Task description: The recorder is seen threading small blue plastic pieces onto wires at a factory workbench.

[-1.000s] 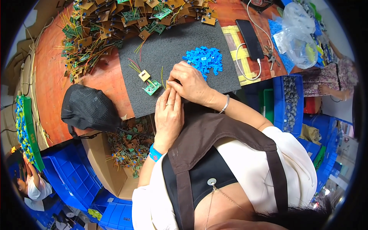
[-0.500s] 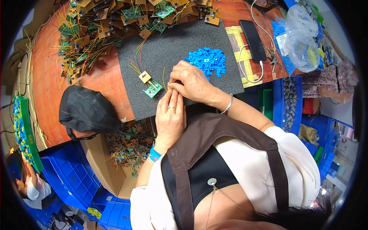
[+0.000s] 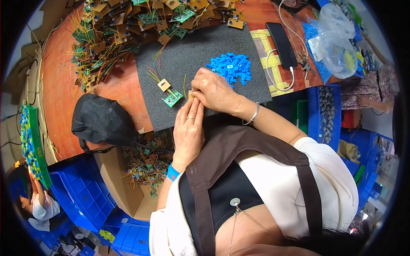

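My left hand [image 3: 189,132] and my right hand [image 3: 215,93] meet at the near edge of a dark grey foam mat [image 3: 179,59]. Between their fingertips is a small tan circuit board [image 3: 190,92], mostly covered, with a yellow wire [image 3: 185,83] sticking up beside it. To the left on the mat lies a small tan board [image 3: 164,85] wired to a green circuit board [image 3: 173,98], its thin red and yellow wires loose. A heap of small blue plastic pieces [image 3: 230,68] rests just beyond my right hand.
Many wired boards [image 3: 141,21] are piled along the table's far side. A black mesh cap [image 3: 100,119] sits at the left edge, above a cardboard box [image 3: 128,187] of boards. A phone [image 3: 282,45] on a white cable, keys [image 3: 305,67] and plastic bags [image 3: 337,38] lie right. Two other people are nearby.
The view has shifted slightly, so the table's left side appears a little farther right. Both hands stay together, and slightly more of the tan board shows between the fingers.
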A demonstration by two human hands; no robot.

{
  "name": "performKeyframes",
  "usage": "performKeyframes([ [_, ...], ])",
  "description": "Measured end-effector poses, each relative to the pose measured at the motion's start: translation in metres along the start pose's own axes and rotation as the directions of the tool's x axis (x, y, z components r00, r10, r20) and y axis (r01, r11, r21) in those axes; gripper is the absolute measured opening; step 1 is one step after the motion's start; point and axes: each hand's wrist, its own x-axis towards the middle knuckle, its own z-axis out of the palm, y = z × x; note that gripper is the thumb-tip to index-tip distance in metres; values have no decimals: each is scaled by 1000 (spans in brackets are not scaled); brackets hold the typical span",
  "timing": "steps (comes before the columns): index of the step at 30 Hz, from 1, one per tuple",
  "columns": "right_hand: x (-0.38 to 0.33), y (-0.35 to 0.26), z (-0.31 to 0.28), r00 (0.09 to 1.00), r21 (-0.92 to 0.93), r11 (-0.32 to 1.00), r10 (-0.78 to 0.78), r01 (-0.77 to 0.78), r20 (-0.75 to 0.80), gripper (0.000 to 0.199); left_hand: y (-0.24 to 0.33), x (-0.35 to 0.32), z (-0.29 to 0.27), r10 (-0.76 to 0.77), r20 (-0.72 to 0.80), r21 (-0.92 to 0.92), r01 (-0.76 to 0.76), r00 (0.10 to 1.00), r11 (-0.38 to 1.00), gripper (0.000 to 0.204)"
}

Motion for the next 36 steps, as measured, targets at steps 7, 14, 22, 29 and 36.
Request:
performKeyframes([
  [7, -26, -1, -15, 951, -36, 984, -180, 176, -253, 13, -5, -1, -7, 23, -21, -41, -24, 1000, 999, 50],
  [14, -68, 33, -44, 990, -390, 920, -93, 45, -106, 80, 1, -11, -35, -49, -350, -377, -92, 936, 922, 34],
  [22, -34, 56, -19, 981, -385, 919, -149, 91, -124, 68, -32, -86, -97, -558, -520, -544, 253, 647, 800, 23],
  [29, -9, 67, -1, 959, -347, 923, -235, 169, -157, 39, -55, -148, -168, -668, -87, 428, 633, 739, 645, 26],
  [36, 6, 76, 9, 954, -313, 930, -251, 191, -164, 31, -23, -42, -70, -117, -148, -33, 113, 982, 993, 41],
])
